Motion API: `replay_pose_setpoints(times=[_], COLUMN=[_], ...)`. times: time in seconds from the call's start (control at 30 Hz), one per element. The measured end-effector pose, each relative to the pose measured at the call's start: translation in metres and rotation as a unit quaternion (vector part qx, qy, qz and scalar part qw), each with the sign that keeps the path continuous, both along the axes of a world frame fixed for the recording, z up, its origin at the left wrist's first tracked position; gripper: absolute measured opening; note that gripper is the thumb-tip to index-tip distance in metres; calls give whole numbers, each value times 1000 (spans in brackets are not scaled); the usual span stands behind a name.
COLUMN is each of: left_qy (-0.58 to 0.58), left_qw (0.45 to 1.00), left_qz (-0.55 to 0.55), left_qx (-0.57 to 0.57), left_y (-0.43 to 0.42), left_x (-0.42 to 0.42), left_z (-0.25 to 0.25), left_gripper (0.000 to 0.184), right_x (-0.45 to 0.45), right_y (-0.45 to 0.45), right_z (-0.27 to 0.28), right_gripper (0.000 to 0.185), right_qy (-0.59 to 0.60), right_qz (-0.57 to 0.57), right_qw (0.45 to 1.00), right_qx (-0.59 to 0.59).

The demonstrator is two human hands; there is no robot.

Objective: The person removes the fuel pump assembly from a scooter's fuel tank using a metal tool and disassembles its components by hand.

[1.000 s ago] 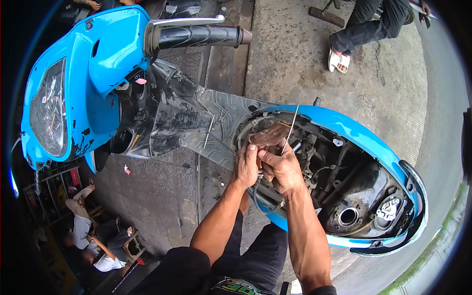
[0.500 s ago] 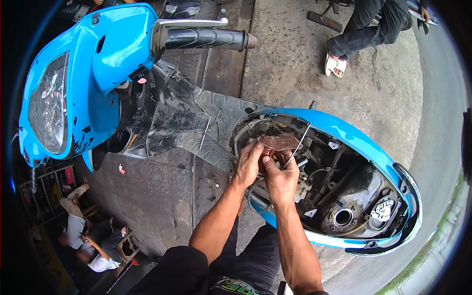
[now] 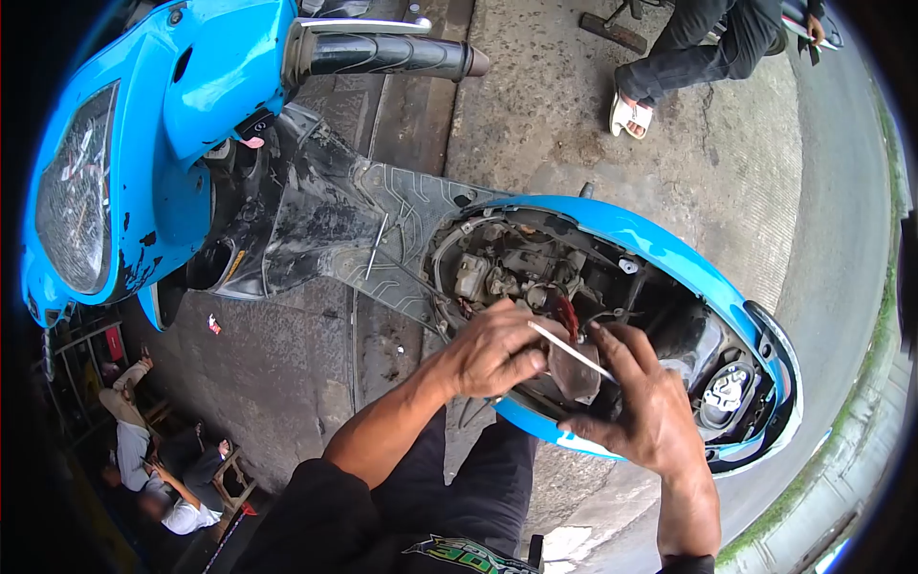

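A brown, dull, flat rounded piece (image 3: 576, 373) sits between my hands above the scooter's open under-seat bay. My left hand (image 3: 492, 352) is closed at its left edge, thumb and fingers bent toward it. A thin pale metal rod (image 3: 564, 346) slants across the piece, its lower end running into my right hand (image 3: 650, 407). That hand's thumb and index finger are spread apart around the piece; its other fingers are partly hidden. A dark red part (image 3: 566, 316) shows just behind the piece. Below lies the exposed engine (image 3: 507, 273).
The blue scooter's rear body panel (image 3: 631, 230) rings the bay. A second thin metal rod (image 3: 377, 247) lies on the footboard (image 3: 406, 215). The handlebar grip (image 3: 392, 55) is at top. A person in white sandals (image 3: 629, 117) is beyond; people sit lower left (image 3: 163, 459).
My hands have moved apart and toward me, the right one shifting right and opening its thumb. The brown piece is lower and tilted, exposing more engine. The view has shifted slightly.
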State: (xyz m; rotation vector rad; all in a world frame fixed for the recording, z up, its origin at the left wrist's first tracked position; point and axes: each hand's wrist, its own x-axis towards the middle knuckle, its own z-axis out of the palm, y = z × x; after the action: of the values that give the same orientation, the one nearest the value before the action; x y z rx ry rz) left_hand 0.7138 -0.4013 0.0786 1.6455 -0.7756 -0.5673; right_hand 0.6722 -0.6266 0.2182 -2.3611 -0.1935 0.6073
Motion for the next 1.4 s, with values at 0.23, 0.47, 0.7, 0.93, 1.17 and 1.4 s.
replay_pose_setpoints(times=[0.23,0.47,0.7,0.93,1.17,1.4], left_qy=[-32,-67,-188,-268,-372,-376], left_qw=[987,947,910,890,866,869], left_qz=[-148,-309,-369,-366,-329,-320], left_qx=[-45,-62,-19,42,62,36], left_y=[-31,-68,-85,-76,-56,-38], left_x=[-45,-74,-95,-126,-170,-164], left_z=[14,20,42,56,53,50], left_gripper=[47,47,49,56,52,57], right_x=[-88,-178,-239,-274,-307,-350], right_y=[4,22,67,114,135,132], right_z=[15,23,16,-12,-33,-56], right_gripper=[71,60,50,40,35,28], right_qy=[62,119,70,67,4,-72], right_qz=[-58,-299,-544,-748,-782,-730], right_qw=[995,945,836,637,561,554], right_qx=[-55,-50,-24,171,273,393])
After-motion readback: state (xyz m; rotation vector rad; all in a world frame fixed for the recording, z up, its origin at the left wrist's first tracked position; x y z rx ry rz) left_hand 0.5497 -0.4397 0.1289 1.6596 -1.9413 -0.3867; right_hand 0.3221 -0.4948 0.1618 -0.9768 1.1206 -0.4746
